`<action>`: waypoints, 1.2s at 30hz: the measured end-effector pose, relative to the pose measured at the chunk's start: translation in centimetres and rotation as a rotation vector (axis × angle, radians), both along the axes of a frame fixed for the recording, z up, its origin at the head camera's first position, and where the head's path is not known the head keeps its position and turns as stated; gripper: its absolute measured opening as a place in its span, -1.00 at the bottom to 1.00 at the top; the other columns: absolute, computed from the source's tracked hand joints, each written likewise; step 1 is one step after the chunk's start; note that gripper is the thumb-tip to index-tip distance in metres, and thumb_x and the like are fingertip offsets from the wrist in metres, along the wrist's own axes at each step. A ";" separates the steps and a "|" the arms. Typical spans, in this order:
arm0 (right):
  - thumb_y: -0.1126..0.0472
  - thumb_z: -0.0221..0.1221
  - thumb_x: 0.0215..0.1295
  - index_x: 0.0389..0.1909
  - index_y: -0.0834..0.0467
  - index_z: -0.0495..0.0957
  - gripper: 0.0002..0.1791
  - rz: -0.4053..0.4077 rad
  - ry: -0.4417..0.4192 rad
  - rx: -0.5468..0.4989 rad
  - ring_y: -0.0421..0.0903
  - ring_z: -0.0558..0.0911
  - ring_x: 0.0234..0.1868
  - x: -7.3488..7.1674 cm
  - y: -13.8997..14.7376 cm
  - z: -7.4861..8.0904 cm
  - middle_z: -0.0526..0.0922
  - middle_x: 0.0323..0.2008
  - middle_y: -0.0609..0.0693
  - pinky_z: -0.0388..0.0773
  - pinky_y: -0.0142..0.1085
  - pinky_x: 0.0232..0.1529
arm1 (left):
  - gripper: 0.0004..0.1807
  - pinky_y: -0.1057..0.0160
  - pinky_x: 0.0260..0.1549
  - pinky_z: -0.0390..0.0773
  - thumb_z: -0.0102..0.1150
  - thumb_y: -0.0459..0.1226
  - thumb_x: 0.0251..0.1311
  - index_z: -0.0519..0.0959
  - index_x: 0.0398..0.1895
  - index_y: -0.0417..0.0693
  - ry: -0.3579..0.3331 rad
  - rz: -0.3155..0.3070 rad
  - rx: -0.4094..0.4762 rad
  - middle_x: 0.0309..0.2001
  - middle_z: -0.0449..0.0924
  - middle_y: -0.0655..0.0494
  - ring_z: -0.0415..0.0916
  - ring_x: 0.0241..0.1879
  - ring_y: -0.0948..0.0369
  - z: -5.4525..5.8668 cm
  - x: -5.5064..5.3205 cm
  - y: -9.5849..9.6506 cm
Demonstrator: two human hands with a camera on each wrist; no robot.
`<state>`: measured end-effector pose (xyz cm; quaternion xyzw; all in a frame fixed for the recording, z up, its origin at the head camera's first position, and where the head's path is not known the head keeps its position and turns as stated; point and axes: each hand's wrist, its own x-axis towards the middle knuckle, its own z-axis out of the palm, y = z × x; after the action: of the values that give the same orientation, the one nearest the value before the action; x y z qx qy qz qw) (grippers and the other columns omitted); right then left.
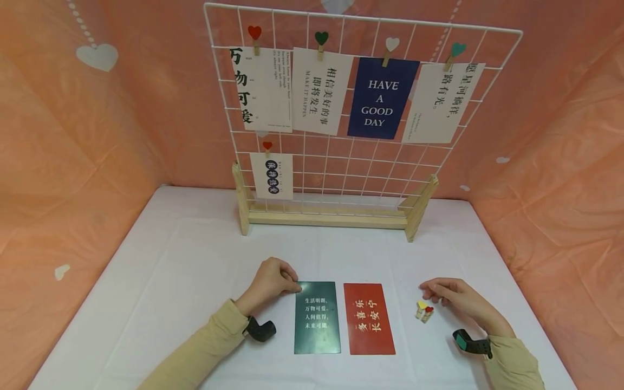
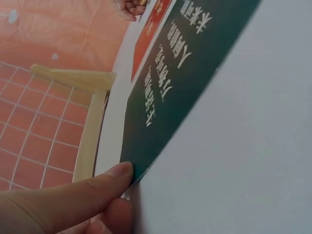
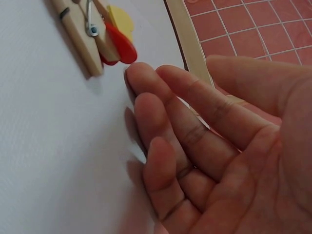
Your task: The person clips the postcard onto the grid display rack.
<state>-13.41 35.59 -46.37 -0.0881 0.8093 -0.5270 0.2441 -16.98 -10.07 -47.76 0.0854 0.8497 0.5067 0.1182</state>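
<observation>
My left hand (image 1: 274, 279) pinches the top left corner of a dark green card (image 1: 317, 338) with white lettering. In the left wrist view, the thumb (image 2: 117, 171) lies over that corner and a curled finger shows below it. A red card (image 1: 372, 341) lies just right of the green one, apart from it. Farther right, my right hand (image 1: 455, 295) holds nothing, its fingers loosely bent beside small wooden clothespins (image 1: 426, 318) topped with a red heart (image 3: 121, 45) and a yellow one (image 3: 120, 20). Between the fingertips and the clothespins there is a small gap.
Behind the cards stands a white wire grid (image 1: 336, 173) on a wooden base (image 1: 326, 219). Heart clips hold several cards along its top, including a blue card (image 1: 382, 97); a small white card (image 1: 271, 187) hangs lower left. Pinkish cloth (image 1: 73, 189) surrounds the white table (image 1: 195, 227).
</observation>
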 end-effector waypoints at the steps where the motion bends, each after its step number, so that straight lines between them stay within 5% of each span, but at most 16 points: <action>1: 0.16 -0.08 0.52 0.13 0.47 0.43 -0.56 0.000 -0.001 0.000 -0.16 0.53 -0.23 0.0 0.0 0.0 0.60 -0.18 0.19 0.50 -0.40 -0.28 | -0.80 0.31 -0.68 0.46 0.53 -0.45 -0.25 0.63 -0.58 -0.19 -0.008 0.005 0.002 -0.67 0.53 0.12 0.40 -0.71 0.27 0.0 0.0 0.0; 10: 0.17 -0.08 0.52 0.11 0.48 0.43 -0.57 0.009 0.012 -0.001 -0.16 0.55 -0.24 -0.1 0.2 -0.4 0.61 -0.19 0.18 0.50 -0.41 -0.31 | -0.82 0.32 -0.51 0.53 0.51 -0.42 -0.18 0.64 -0.52 -0.19 -0.091 0.000 0.077 -0.56 0.62 0.09 0.51 -0.54 0.24 0.5 -0.9 -0.7; 17: 0.19 -0.07 0.51 0.10 0.48 0.44 -0.58 0.022 0.030 -0.002 -0.17 0.55 -0.24 -0.1 0.3 -0.4 0.62 -0.18 0.18 0.50 -0.41 -0.30 | -0.83 0.23 -0.46 0.66 0.33 -0.52 0.02 0.53 -0.35 -0.40 -0.231 -0.051 0.246 -0.52 0.64 -0.10 0.59 -0.56 0.17 0.6 -1.5 -0.9; 22: 0.21 -0.07 0.51 0.10 0.48 0.44 -0.60 0.038 0.032 -0.006 -0.18 0.55 -0.23 -0.1 0.4 -0.5 0.62 -0.18 0.18 0.50 -0.41 -0.29 | -0.80 0.23 -0.41 0.67 0.28 -0.50 0.10 0.54 -0.23 -0.46 -0.286 -0.029 0.282 -0.46 0.65 -0.11 0.60 -0.53 0.19 0.7 -1.7 -1.0; 36: 0.23 -0.03 0.48 0.07 0.46 0.48 -0.63 0.070 0.026 0.020 -0.17 0.56 -0.22 -0.1 0.3 0.2 0.64 -0.16 0.20 0.52 -0.39 -0.26 | -0.82 0.16 -0.30 0.67 0.12 -0.48 0.26 0.56 -0.12 -0.44 -0.223 0.017 0.260 -0.37 0.63 -0.08 0.64 -0.40 0.12 1.3 -2.5 -1.1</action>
<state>-13.49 35.89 -46.20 -0.1206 0.8142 -0.5087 0.2527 -19.45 -11.21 -46.50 0.0361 0.7594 0.6194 0.1956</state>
